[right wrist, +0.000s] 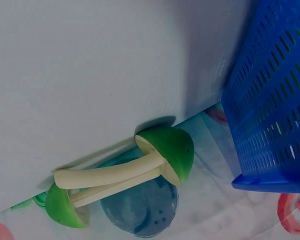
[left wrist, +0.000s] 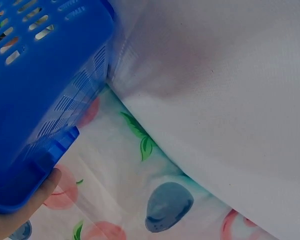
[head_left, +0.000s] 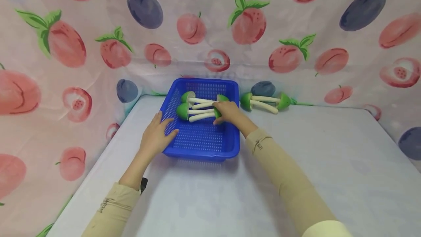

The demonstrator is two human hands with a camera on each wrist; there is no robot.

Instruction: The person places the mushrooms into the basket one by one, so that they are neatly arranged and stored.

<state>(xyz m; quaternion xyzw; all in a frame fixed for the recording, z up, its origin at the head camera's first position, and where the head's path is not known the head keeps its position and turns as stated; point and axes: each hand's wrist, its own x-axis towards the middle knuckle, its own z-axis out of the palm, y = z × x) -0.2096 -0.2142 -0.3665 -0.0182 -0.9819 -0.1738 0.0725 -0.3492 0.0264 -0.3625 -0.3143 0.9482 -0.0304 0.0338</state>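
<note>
A blue plastic basket [head_left: 200, 153] stands on the white table. Inside it lie several toy mushrooms [head_left: 182, 112] with green caps and cream stems, their caps pointing opposite ways. My left hand [head_left: 154, 134] holds the basket's left rim, thumb on the inner side; in the left wrist view, a finger [left wrist: 47, 187] lies along the rim. Reaching over the right rim, my right hand [head_left: 228, 112] grips a green mushroom cap [head_left: 217, 114] in the basket; its fingertips are partly hidden. Two more toy mushrooms [head_left: 263, 103] lie outside, right of the basket, caps at opposite ends.
Behind the table hangs a fruit-printed cloth [head_left: 194, 54], which also covers the left side. The table [head_left: 312, 156] extends to the right and toward me. The two outside mushrooms lie along its back edge, close to the basket's right wall [right wrist: 270, 115].
</note>
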